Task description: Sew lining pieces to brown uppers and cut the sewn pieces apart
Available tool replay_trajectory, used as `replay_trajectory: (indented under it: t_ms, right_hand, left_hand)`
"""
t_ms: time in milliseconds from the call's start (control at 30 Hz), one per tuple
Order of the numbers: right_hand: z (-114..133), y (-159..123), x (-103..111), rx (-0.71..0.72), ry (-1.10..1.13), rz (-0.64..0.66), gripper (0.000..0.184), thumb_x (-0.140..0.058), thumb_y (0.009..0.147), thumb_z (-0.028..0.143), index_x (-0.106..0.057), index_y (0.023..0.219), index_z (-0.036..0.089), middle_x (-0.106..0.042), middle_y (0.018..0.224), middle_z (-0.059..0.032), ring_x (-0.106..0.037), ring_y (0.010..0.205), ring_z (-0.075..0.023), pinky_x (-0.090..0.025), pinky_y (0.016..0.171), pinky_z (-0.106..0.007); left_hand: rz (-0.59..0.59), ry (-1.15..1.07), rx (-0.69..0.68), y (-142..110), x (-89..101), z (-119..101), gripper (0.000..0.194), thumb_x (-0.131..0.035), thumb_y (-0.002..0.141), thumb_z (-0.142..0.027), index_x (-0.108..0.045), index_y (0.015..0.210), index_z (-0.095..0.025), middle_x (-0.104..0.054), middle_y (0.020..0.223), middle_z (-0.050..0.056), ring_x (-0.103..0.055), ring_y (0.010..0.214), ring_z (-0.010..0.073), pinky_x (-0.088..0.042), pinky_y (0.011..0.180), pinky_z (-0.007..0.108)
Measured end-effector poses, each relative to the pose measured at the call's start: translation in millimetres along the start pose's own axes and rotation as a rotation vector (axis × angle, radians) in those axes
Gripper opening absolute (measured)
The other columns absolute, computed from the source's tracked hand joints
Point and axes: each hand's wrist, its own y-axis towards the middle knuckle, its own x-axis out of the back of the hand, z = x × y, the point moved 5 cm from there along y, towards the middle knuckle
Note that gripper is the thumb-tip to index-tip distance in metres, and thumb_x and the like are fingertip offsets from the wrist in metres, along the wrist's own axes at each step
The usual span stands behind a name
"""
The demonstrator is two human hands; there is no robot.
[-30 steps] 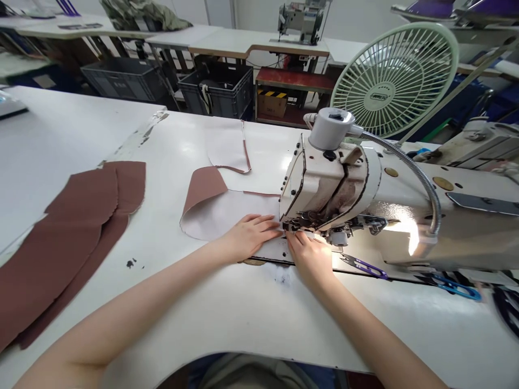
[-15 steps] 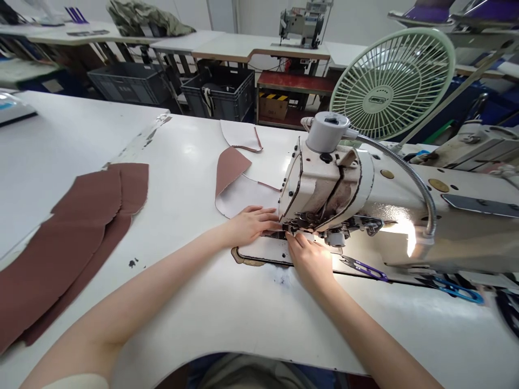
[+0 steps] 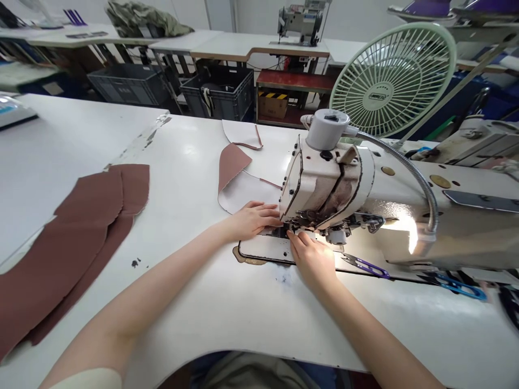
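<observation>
A brown fabric piece with a white underside point(image 3: 256, 193) lies partly folded over at the left of the sewing machine point(image 3: 320, 183) and runs in under its head. My left hand point(image 3: 256, 220) rests flat on this piece, fingers stretched towards the needle area. Close by the presser foot, my right hand point(image 3: 311, 256) has its fingers bent down together, with the fingertips partly hidden at the machine bed. What they pinch, if anything, I cannot make out. Purple thread snips point(image 3: 366, 266) lie just right of my right hand.
Stacked brown fabric pieces point(image 3: 87, 232) lie on the table at left. A second white piece with brown edging point(image 3: 242, 134) lies behind the folded one. A green fan point(image 3: 393, 81) stands behind the machine. Blue-handled snips point(image 3: 462, 287) lie at right. Grey crates point(image 3: 221, 92) stand beyond the table.
The view has shifted slightly. The folded fabric piece sits a touch further right, towards the machine. Both hands keep nearly the same places beside the needle area.
</observation>
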Motion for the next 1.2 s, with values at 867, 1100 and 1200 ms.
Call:
replay_trajectory:
  t_ms: [867,1100,1200]
  right_hand:
    - [0,1,12,0.06,0.169,-0.222,0.03,-0.041,0.092,0.021,-0.071,0.095,0.016,-0.067,0.07,-0.0024,-0.055,0.057,-0.0093,-0.031,0.053,-0.023]
    - [-1,-6,14,0.056,0.176,-0.241,0.032,-0.042,0.092,0.026,-0.072,0.094,0.018,-0.07,0.074,-0.0029,-0.054,0.052,-0.0088,-0.028,0.049,-0.024]
    - [0,-8,15,0.083,0.193,-0.263,0.032,-0.041,0.092,0.028,-0.072,0.092,0.019,-0.07,0.073,-0.0019,-0.052,0.049,-0.0086,-0.026,0.047,-0.024]
  left_hand:
    - [-0.072,0.132,0.016,14,-5.1,1,0.031,-0.041,0.088,-0.019,-0.062,0.11,-0.025,-0.057,0.131,0.001,-0.04,0.129,0.0196,-0.021,0.104,0.036]
    - [-0.112,0.219,0.292,-19,1.0,3,0.041,-0.037,0.094,-0.039,-0.047,0.133,-0.03,-0.031,0.151,0.001,-0.024,0.14,0.021,-0.021,0.11,0.04]
    - [-0.14,0.219,0.555,-91,32.0,17,0.044,-0.038,0.092,-0.045,-0.045,0.134,-0.032,-0.034,0.15,0.0,-0.025,0.14,0.0217,-0.028,0.109,0.04]
